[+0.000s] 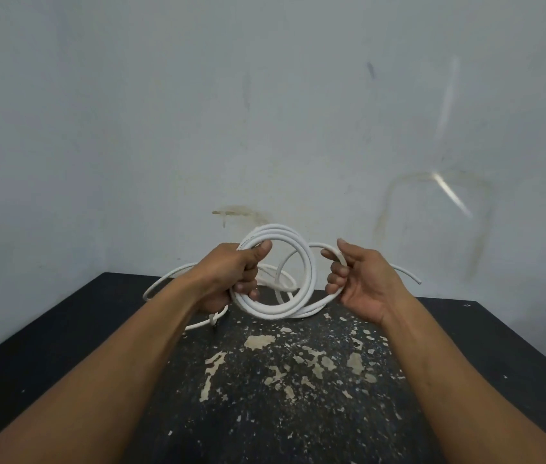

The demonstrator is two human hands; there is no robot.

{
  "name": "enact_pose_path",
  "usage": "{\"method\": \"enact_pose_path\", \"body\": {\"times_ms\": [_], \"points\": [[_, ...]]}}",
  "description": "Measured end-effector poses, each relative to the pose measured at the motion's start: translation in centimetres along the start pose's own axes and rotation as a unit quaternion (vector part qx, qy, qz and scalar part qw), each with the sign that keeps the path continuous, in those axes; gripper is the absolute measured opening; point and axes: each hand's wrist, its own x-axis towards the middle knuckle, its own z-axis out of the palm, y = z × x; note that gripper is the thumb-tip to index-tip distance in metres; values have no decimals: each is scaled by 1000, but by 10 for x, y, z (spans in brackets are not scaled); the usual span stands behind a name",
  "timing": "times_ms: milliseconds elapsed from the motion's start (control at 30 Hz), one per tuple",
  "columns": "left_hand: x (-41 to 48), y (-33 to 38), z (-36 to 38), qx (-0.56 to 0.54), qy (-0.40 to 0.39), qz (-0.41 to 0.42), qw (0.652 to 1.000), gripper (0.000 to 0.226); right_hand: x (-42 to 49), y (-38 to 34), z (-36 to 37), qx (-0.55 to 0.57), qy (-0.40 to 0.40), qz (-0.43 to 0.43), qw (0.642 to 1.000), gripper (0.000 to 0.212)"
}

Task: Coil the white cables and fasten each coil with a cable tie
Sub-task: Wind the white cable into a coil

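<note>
A white cable coil [310, 272] of about three turns is held upright above the black table [64, 329]. My left hand [234, 279] grips the coil's left side, thumb over the top strands. My right hand [355, 279] pinches a loose loop [323, 245] of the same cable just right of the coil; the cable's free end [412, 276] sticks out to the right past that hand. More loose white cable [164, 279] lies on the table behind and left of my left hand. I see no cable tie.
The table top is worn, with pale chipped patches [258, 341] in its middle. A stained grey wall [265, 128] stands right behind the table's far edge. A blurred pale streak [449, 192] shows at the right of the wall.
</note>
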Motion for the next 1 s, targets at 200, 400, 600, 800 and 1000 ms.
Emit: {"method": "enact_pose_path", "body": {"times_ms": [200,400,600,800,1000], "points": [[-2,1,9,163,-42,13,986,28,6,9,-4,-61,-19,-62,996,28],[4,2,23,291,-10,62,955,23,1,8,9,-155,5,-132,979,24],[7,4,32,327,-10,85,941,30,-5,8,17,-225,2,-179,958,25],[6,5,39,404,-4,87,911,28,-19,4,22,-413,-85,-234,876,31],[3,4,42,554,-27,117,824,42,-17,-7,26,-648,-154,-261,699,65]]}}
